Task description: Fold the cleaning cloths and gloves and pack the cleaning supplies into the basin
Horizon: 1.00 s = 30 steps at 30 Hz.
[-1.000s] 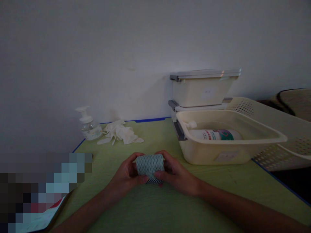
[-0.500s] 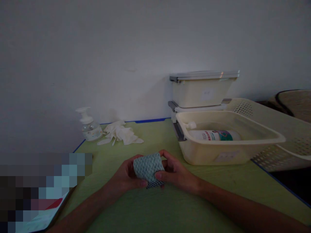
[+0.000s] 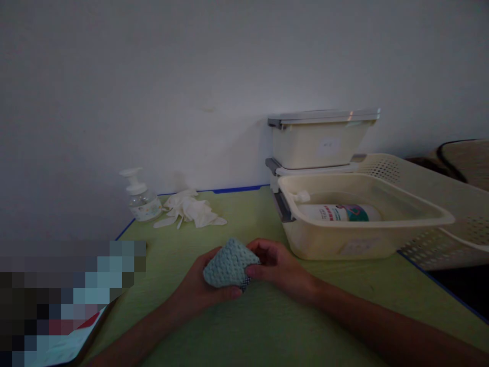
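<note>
A pale blue-green cloth [image 3: 228, 266] with a bumpy, woven-looking surface is held up over the table, bunched into a thick bundle with one corner pointing up. Part of a dark-and-white checked side shows along its lower right edge. My left hand [image 3: 206, 280] cups it from the left, with the thumb along its lower edge. From the right, my right hand [image 3: 273, 262] pinches the other end, its thumb on the front face. The fingers behind the cloth are mostly hidden.
A clear pump bottle [image 3: 143, 201] and crumpled white gloves [image 3: 191, 209] lie at the back left. On the right stands an open cream bin [image 3: 344, 237] with a labelled bottle [image 3: 336, 212] inside. Behind it are a lidded box [image 3: 321, 145] and a perforated basket [image 3: 424, 178]. A pixelated device sits lower left.
The cloth has turned in my hands, from an upright roll-like shape to one with a corner up. Less of the checked side shows. My left thumb has moved right along its lower edge.
</note>
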Each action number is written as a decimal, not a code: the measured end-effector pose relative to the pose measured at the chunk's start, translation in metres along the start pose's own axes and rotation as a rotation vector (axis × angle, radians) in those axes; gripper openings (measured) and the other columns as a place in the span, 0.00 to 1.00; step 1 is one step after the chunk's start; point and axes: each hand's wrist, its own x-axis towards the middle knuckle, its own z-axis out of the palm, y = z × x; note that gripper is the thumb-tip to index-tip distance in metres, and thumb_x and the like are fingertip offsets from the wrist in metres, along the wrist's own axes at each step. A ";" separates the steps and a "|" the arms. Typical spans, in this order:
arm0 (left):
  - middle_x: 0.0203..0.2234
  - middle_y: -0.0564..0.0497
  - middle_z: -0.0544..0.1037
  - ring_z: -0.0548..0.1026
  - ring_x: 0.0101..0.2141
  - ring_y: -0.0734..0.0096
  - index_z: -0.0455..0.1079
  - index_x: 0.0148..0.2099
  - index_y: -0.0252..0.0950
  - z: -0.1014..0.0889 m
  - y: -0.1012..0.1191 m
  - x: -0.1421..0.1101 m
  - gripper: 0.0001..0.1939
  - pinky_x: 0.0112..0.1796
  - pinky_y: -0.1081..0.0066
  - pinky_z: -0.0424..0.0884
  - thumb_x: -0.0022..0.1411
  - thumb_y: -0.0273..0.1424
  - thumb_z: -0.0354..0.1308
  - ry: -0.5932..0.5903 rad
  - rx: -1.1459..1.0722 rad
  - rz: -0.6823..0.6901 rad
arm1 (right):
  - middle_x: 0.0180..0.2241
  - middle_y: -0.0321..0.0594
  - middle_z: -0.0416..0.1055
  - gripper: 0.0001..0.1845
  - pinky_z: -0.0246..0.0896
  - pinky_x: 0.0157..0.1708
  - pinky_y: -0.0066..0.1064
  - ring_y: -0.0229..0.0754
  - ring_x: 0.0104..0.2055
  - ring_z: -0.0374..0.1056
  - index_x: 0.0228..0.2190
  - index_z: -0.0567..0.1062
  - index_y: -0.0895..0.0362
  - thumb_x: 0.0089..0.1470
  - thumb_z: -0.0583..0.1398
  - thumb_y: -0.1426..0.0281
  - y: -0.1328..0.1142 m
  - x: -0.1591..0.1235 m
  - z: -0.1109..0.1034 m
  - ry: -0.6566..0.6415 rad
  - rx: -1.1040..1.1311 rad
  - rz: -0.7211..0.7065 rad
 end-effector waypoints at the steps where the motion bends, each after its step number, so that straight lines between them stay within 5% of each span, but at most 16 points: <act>1: 0.34 0.48 0.79 0.75 0.37 0.58 0.72 0.40 0.35 0.001 0.001 0.000 0.24 0.39 0.65 0.70 0.35 0.26 0.69 -0.011 -0.010 -0.001 | 0.27 0.32 0.67 0.21 0.58 0.35 0.30 0.34 0.31 0.64 0.27 0.69 0.58 0.30 0.70 0.62 0.000 0.000 0.000 0.009 0.002 0.002; 7: 0.34 0.48 0.78 0.75 0.38 0.63 0.68 0.40 0.35 -0.001 -0.005 0.007 0.21 0.42 0.66 0.68 0.41 0.30 0.66 0.087 -0.180 -0.047 | 0.27 0.33 0.69 0.18 0.60 0.33 0.30 0.35 0.29 0.65 0.27 0.69 0.58 0.34 0.69 0.66 0.005 0.004 -0.002 0.022 0.047 -0.005; 14: 0.29 0.54 0.73 0.72 0.31 0.71 0.59 0.39 0.38 -0.006 -0.009 0.009 0.17 0.33 0.72 0.66 0.49 0.33 0.62 0.113 -0.126 0.089 | 0.38 0.40 0.72 0.24 0.55 0.50 0.43 0.44 0.41 0.67 0.36 0.72 0.58 0.34 0.69 0.64 0.004 0.002 0.000 -0.104 -0.010 -0.028; 24: 0.28 0.54 0.71 0.70 0.31 0.72 0.63 0.36 0.36 -0.007 -0.012 0.009 0.15 0.32 0.75 0.65 0.47 0.31 0.64 0.064 -0.048 0.201 | 0.30 0.36 0.66 0.19 0.60 0.38 0.35 0.40 0.34 0.65 0.28 0.70 0.60 0.33 0.69 0.65 0.009 -0.001 0.000 -0.051 -0.086 -0.050; 30: 0.27 0.55 0.75 0.74 0.29 0.70 0.60 0.40 0.38 -0.009 -0.013 0.012 0.20 0.33 0.71 0.68 0.47 0.33 0.65 0.068 -0.235 0.050 | 0.27 0.32 0.64 0.24 0.59 0.37 0.34 0.38 0.33 0.64 0.29 0.65 0.57 0.33 0.69 0.59 0.011 0.001 -0.002 -0.056 -0.043 -0.044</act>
